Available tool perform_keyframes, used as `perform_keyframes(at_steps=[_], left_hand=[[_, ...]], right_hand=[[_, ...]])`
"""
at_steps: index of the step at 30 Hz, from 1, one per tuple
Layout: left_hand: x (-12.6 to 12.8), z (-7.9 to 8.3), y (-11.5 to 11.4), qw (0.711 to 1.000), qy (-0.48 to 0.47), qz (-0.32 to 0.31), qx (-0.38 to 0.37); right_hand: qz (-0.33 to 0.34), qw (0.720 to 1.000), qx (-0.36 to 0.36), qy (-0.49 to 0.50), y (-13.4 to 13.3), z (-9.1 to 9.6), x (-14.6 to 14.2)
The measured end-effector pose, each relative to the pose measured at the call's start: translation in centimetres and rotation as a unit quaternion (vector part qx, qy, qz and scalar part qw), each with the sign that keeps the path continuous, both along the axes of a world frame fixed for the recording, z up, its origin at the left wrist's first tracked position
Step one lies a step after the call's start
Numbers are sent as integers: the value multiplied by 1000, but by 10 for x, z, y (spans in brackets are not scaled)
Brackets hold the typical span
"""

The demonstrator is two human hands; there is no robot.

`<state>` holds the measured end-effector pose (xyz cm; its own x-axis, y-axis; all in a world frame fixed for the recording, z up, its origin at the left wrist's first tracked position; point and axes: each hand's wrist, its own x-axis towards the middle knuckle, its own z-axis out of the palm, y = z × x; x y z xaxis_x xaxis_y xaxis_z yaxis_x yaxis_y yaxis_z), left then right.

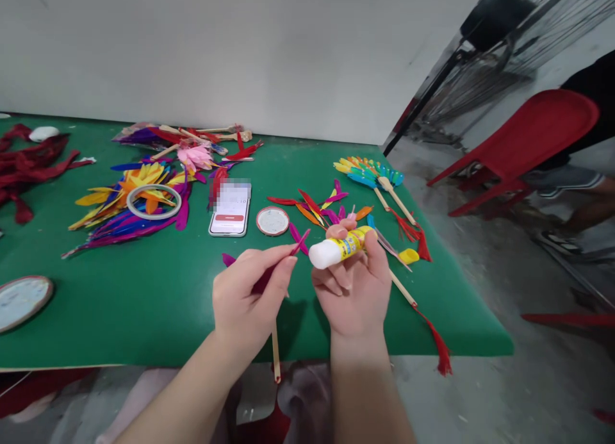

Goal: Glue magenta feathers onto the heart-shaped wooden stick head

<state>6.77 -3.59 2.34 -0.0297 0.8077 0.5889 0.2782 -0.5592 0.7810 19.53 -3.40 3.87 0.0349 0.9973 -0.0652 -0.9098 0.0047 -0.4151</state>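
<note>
My left hand [247, 296] pinches a magenta feather [302, 240] between thumb and fingers, its tip pointing up to the right. A thin wooden stick [275, 354] runs down from under that hand. My right hand [353, 287] is closed round an uncapped glue stick [336, 250], yellow-labelled with a white end that points left toward the feather's tip. Both hands hover over the front edge of the green table [144, 303]. The yellow cap [409, 256] lies just to the right of the right hand.
Loose feathers [312, 207] lie behind the hands, a finished feather fan [369, 173] with a red tassel to the right. Further left are a phone [230, 210], a round lid [272, 220], a tape roll [154, 201] on a feather pile, and red ribbon [29, 162]. A red chair [528, 143] stands at right.
</note>
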Motion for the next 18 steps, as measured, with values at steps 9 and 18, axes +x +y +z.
perform_keyframes(at_steps=[9,18], left_hand=[[-2,-2,4,990,105,-61,70],[-1,-5,7,977,123,-83,155]], right_hand=[[-27,999,-16,-4,2,1,2],[-29,999,-16,-11,3,1,7]])
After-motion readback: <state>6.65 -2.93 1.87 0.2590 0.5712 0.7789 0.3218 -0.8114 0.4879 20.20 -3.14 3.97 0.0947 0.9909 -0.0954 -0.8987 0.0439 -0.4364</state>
